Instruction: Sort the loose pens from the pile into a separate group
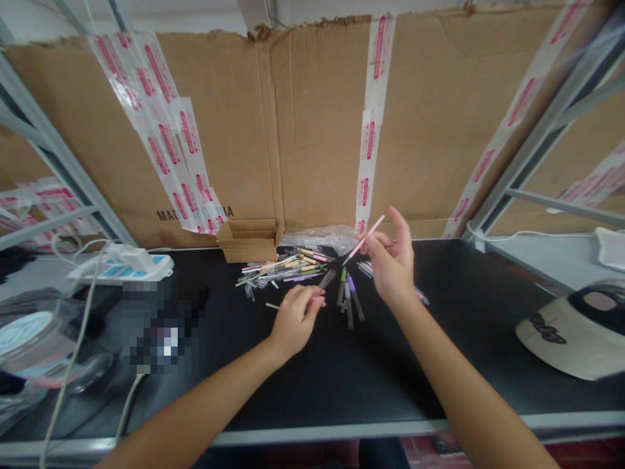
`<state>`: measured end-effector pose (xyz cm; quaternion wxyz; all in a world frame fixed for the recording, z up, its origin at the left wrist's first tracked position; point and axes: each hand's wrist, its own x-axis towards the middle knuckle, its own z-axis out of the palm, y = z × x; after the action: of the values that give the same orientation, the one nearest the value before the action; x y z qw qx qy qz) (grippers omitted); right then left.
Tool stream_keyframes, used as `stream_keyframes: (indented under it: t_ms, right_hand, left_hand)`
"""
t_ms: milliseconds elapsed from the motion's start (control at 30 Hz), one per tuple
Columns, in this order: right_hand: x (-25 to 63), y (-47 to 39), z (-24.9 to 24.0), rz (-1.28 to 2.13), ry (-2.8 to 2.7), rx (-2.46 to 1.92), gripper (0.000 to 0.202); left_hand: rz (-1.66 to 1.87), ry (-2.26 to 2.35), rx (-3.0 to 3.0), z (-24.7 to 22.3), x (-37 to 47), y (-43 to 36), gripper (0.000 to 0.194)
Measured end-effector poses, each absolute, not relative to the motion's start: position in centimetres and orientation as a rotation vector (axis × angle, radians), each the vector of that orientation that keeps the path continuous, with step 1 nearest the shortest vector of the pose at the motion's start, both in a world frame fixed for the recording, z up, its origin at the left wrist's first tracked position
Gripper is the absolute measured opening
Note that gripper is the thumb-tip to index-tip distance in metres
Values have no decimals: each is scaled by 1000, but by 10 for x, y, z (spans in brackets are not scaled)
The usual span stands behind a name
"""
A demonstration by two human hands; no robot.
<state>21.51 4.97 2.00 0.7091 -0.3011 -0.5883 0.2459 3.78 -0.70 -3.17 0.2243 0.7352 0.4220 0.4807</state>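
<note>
left hand: clear tube | right hand: pink pen | small carton

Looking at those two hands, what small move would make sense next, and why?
Perhaps bring the pink stick and the clear tube together: the right hand pinches the stick, its thin tip slanting down toward the left, while the left hand seems to hold the tube, and the two pieces are apart.
</note>
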Motion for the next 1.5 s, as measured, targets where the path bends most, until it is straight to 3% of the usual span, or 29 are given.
stream_keyframes:
  t_ms: [300, 1200, 1500]
  right_hand:
    - [199, 17, 33, 424, -1382, -687, 49]
    - [196, 13, 28, 523, -1536, -681, 46]
    - [199, 11, 34, 228, -1786, -725, 20]
  left_hand:
    - [1255, 1221, 1854, -32, 37, 3, 18]
    - [1147, 1204, 1893, -34, 34, 6, 17]
    - [1148, 1181, 1942, -31, 36, 3, 19]
